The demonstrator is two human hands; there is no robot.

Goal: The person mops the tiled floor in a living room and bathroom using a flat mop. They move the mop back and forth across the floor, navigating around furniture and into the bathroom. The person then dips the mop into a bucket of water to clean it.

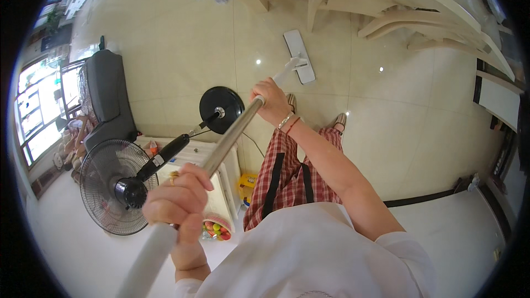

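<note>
A flat mop [300, 58] with a white rectangular head lies on the tiled floor ahead of my feet. Its long pole [229, 139], silver in the middle and white at both ends, slants down toward the lower left. My left hand [179, 196] is wrapped round the upper part, close to the white grip, with a ring on one finger. Farther down, my right hand [269, 102] closes round the pole near a white collar; a bracelet and a red cord circle that wrist. The right palm's inner side is hidden.
A black standing fan [118, 186] with a round base [221, 110] is on the left, near a white cabinet [221, 187]. Behind it sits a dark grey padded seat [105, 85]. Pale curved wooden furniture [408, 0] fills the far right. A yellow box [248, 182] stands beside my leg.
</note>
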